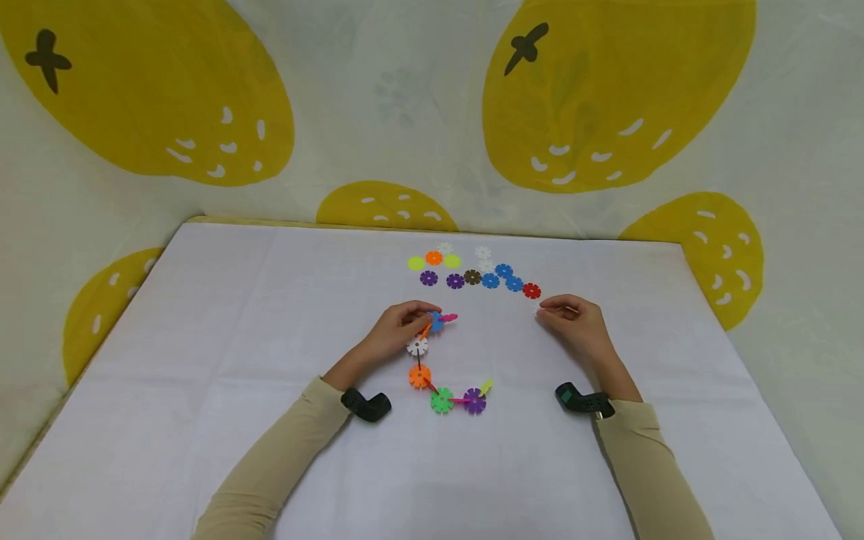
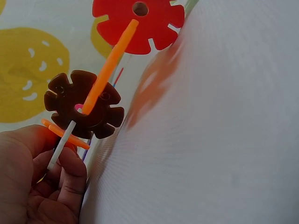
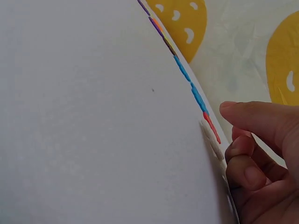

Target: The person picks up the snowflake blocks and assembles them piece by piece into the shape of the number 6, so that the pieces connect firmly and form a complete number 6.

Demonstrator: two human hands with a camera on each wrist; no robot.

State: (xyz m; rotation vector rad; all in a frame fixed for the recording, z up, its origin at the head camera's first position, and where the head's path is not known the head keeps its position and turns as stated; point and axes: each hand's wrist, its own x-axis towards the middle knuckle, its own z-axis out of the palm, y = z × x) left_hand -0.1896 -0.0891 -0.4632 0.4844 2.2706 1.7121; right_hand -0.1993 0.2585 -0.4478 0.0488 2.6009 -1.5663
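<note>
A curved chain of notched interlocking plastic discs lies near the middle of the table, with a green disc [image 1: 442, 400], an orange disc [image 1: 419, 376] and a white disc [image 1: 417, 346] among its links. My left hand [image 1: 398, 326] pinches the chain's far end, close to a blue disc [image 1: 436, 322] and a pink disc [image 1: 448, 318]. In the left wrist view the fingertips are at edge-on discs below a brown disc [image 2: 103, 123]. My right hand [image 1: 574, 319] reaches to a loose white disc [image 3: 211, 140], flat on the table beside its fingertips, thumb and fingers apart.
Several loose discs are spread toward the table's far edge, among them a red disc [image 1: 532, 290], a brown disc [image 1: 472, 277] and a purple disc [image 1: 428, 278]. A white cloth [image 1: 202, 360] covers the table. Behind it hangs a curtain [image 1: 391, 97] with yellow fruit prints.
</note>
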